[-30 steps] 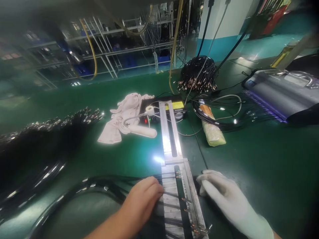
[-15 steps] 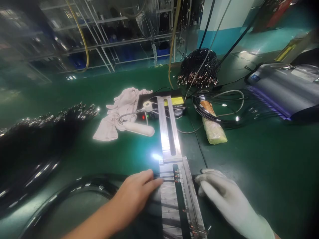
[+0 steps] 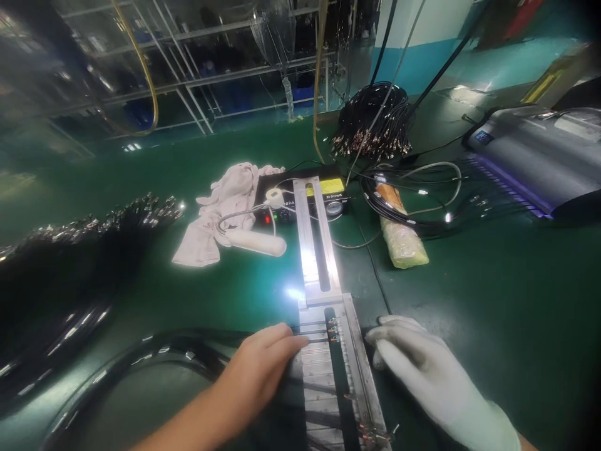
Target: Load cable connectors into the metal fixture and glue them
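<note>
A long metal fixture (image 3: 316,362) with a slotted comb-like surface runs away from me on the bench. Three thin black cables (image 3: 320,331) lie across its far part, their stripped copper-coloured ends (image 3: 334,339) over the dark slot. My bare left hand (image 3: 263,366) is closed at the fixture's left edge, thumb and index finger pinching the nearest of these cables. To the right of the fixture, my right hand (image 3: 429,379), in a white glove, rests low with curled fingers pressed together. Whatever its fingertips hold, if anything, is hidden. More cable ends lie in the fixture's near part.
Behind the fixture stands a black control box (image 3: 305,203) with a white cloth (image 3: 225,200) beside it. Black cable bundles (image 3: 154,351) cover the left side; another bundle (image 3: 373,119) sits at the back. A yellow-wrapped roll (image 3: 404,244) and grey machine (image 3: 539,156) are at right.
The view has shifted slightly. Both hands keep nearly the same place and pose at the fixture.
</note>
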